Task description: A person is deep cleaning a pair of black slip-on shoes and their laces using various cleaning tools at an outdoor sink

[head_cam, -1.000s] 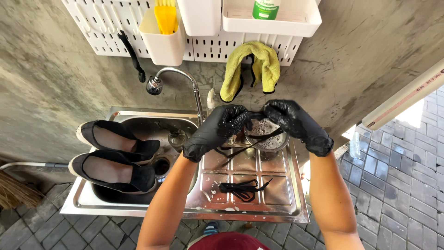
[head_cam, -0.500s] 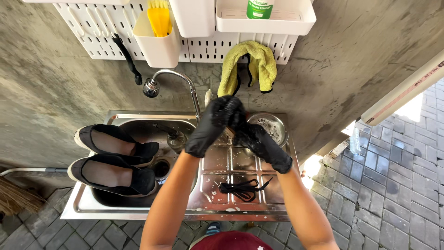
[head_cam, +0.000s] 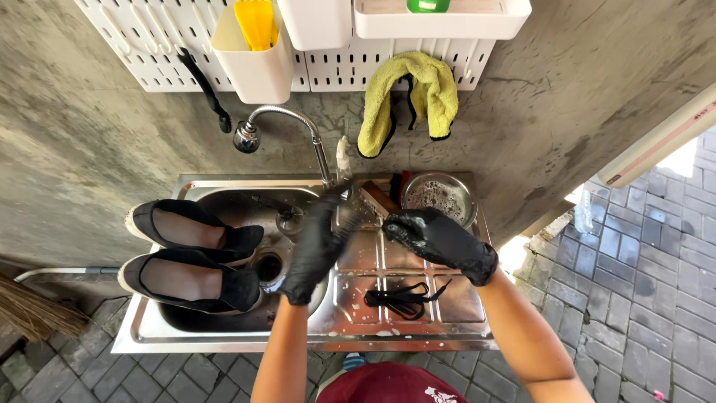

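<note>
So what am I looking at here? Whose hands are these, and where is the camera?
The camera sits on a person's head and looks down, so the two arms reaching in from below are that person's own. Both hands wear black gloves. They work over a steel sink set against a concrete wall. The left hand seems to hold a thin dark lace; I cannot tell exactly. The right hand, soapy, is curled above the drainboard. Two black shoes rest across the basin. Black laces lie on the drainboard, and a metal bowl of suds stands behind. A yellow cloth hangs above the tap.
</note>
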